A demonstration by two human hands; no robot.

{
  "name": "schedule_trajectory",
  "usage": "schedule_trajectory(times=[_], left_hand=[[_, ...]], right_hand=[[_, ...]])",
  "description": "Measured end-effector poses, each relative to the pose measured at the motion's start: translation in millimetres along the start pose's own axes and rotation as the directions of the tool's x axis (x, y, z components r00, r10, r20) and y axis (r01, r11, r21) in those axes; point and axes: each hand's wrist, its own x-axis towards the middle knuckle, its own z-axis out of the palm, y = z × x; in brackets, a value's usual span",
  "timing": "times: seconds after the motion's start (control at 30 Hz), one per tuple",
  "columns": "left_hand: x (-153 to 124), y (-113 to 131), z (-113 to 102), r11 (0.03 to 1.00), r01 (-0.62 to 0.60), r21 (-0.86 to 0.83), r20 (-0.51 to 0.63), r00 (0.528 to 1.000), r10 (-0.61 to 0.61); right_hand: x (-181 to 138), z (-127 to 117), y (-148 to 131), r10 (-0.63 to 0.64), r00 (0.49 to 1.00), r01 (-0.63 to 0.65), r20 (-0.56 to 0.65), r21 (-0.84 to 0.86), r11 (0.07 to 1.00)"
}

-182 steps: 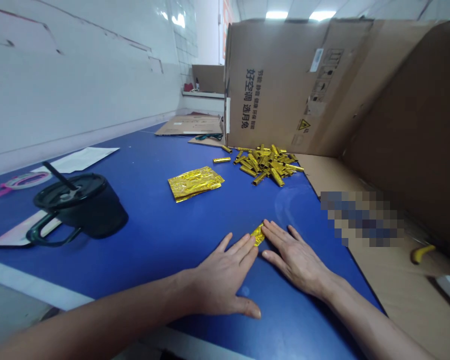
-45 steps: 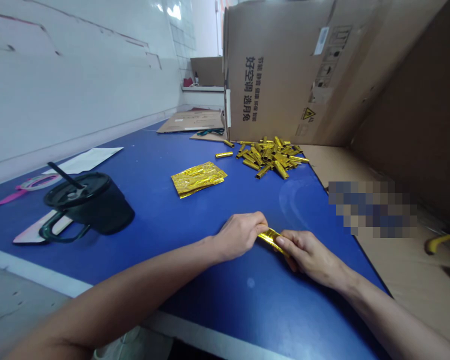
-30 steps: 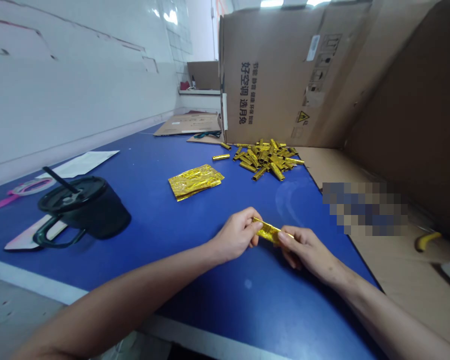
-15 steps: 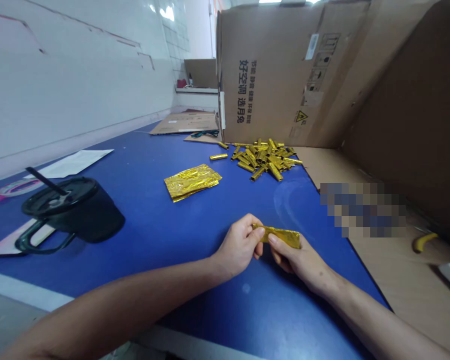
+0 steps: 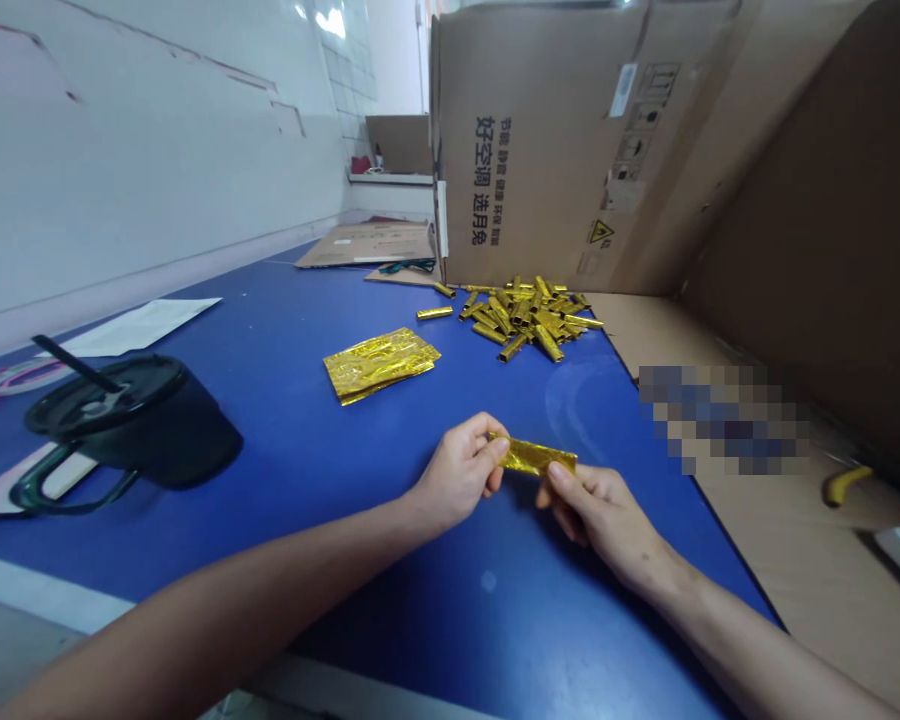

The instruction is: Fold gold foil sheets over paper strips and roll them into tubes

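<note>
A narrow folded strip of gold foil paper point(image 5: 531, 457) is stretched between both hands above the blue table point(image 5: 420, 600). My left hand point(image 5: 461, 470) pinches its left end between thumb and fingers. At the other end, the thumb and fingers of my right hand point(image 5: 589, 500) are closed on the strip. Beyond the left hand lies a flat stack of gold foil sheets point(image 5: 381, 364). Farther back, a heap of small gold foil tubes point(image 5: 529, 315) rests against the cardboard box, with a single tube point(image 5: 434, 313) lying apart to its left.
A dark lidded mug point(image 5: 142, 420) with a straw stands at the left, near white paper point(image 5: 131, 328) and a roll of tape point(image 5: 30, 377). The large cardboard box point(image 5: 547, 150) rises at the back. Cardboard point(image 5: 780, 530) extends along the right, with a banana point(image 5: 844, 486) on it.
My right hand has slid toward the right end of the strip, so more foil shows between the hands. The left hand has shifted slightly left and away from me.
</note>
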Motion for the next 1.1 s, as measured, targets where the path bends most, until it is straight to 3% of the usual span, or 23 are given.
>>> schedule_trajectory(times=[0.27, 0.4, 0.53, 0.63, 0.73, 0.83, 0.93, 1.1], left_hand=[[2, 3, -5, 1.0, 0.013, 0.02, 0.033, 0.999, -0.013], [4, 2, -5, 0.99, 0.114, -0.083, 0.059, 0.992, -0.11], [6, 3, -6, 0.932, 0.301, -0.201, 0.106, 0.953, -0.285], [6, 3, -7, 0.919, 0.332, -0.214, 0.125, 0.942, -0.311], [7, 1, -8, 0.963, 0.23, -0.141, 0.055, 0.973, -0.224], [5, 0, -10, 0.999, 0.025, 0.025, -0.057, 0.998, -0.023], [0, 0, -8, 0.97, -0.142, 0.195, -0.073, 0.985, 0.159], [-8, 1, -2, 0.928, -0.22, 0.3, -0.028, 0.971, 0.239]], right_hand=[[-1, -3, -2, -0.058, 0.991, 0.066, -0.121, 0.062, 0.996], [-4, -5, 1, -0.209, 0.958, 0.182, -0.197, -0.147, 0.972], [-8, -8, 8, -0.454, 0.889, 0.384, -0.052, -0.455, 0.804], [-9, -10, 9, -0.497, 0.864, 0.452, 0.074, -0.548, 0.704], [-9, -9, 4, -0.4, 0.914, 0.376, 0.062, -0.499, 0.781], [-9, -8, 0, -0.232, 0.973, 0.223, -0.001, -0.272, 0.936], [-7, -8, -2, -0.121, 0.99, 0.126, 0.072, -0.076, 0.989], [-4, -7, 0, -0.045, 0.987, 0.07, 0.155, -0.163, 0.984]])
